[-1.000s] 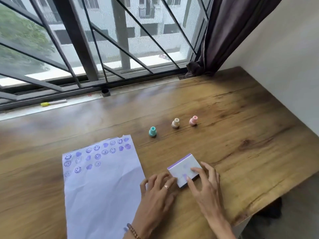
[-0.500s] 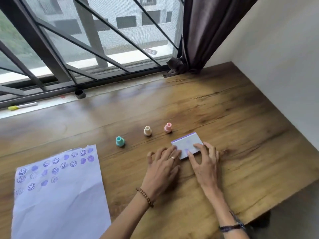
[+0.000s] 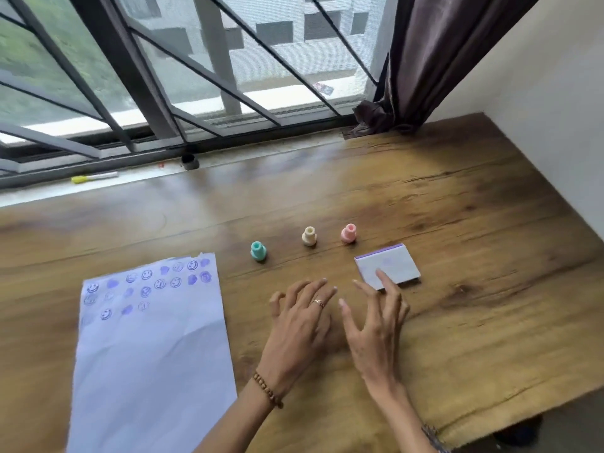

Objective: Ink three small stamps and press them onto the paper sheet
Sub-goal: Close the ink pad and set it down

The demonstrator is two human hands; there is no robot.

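Observation:
Three small stamps stand in a row on the wooden table: a teal stamp [image 3: 258, 251], a cream stamp [image 3: 309, 236] and a pink stamp [image 3: 348, 233]. Just right of them lies the white ink pad case [image 3: 389, 268] with a purple edge, its lid closed. The paper sheet [image 3: 150, 348] lies at the left, its top rows covered in purple smiley prints. My left hand [image 3: 299, 325] hovers palm down with fingers spread, holding nothing. My right hand [image 3: 376, 325] is beside it, fingers apart, one fingertip over the pad case's near edge.
A window sill runs along the table's far edge with a yellow-capped marker [image 3: 93, 177] and a small black cap [image 3: 190, 161]. A dark curtain [image 3: 425, 60] hangs at the back right. A white wall [image 3: 539, 109] borders the right side. The table's front edge [image 3: 510, 420] is near my right forearm.
The ink pad case has been slid away from me and to the right, beside the pink stamp. Both hands have drawn back from it and spread open.

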